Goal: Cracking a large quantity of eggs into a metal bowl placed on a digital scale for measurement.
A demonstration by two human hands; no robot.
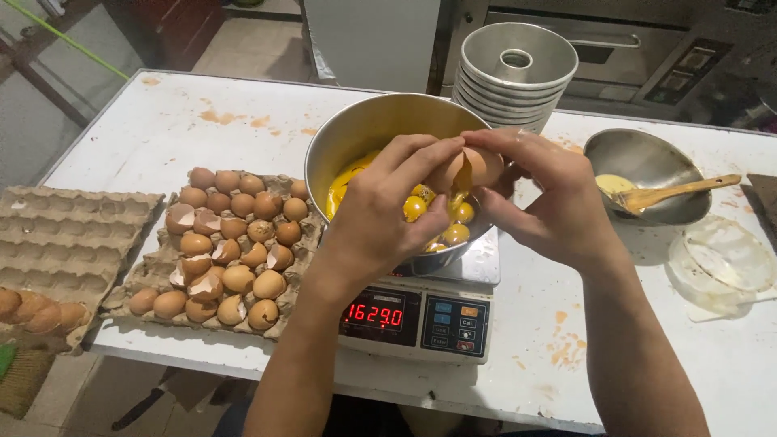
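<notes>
Both hands, the left hand (pixel 388 212) and right hand (pixel 544 197), grip a cracked brown egg (pixel 469 168) between them, yolk dripping into the steel bowl (pixel 356 129) on the scale (pixel 421 317) directly beneath; egg tray (pixel 227 243) lies left.

Head camera, close above table (pixel 162 121)

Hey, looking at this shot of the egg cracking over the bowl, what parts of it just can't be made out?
All in the head view:
- Egg: mostly covered by the left hand and right hand.
- Steel bowl: the hands hide much of the yolks inside.
- Smaller bowl: contents partly hidden behind its wooden spoon.
- Left egg tray: cut off by the frame edge.
- Scale: button markings too small.
</notes>
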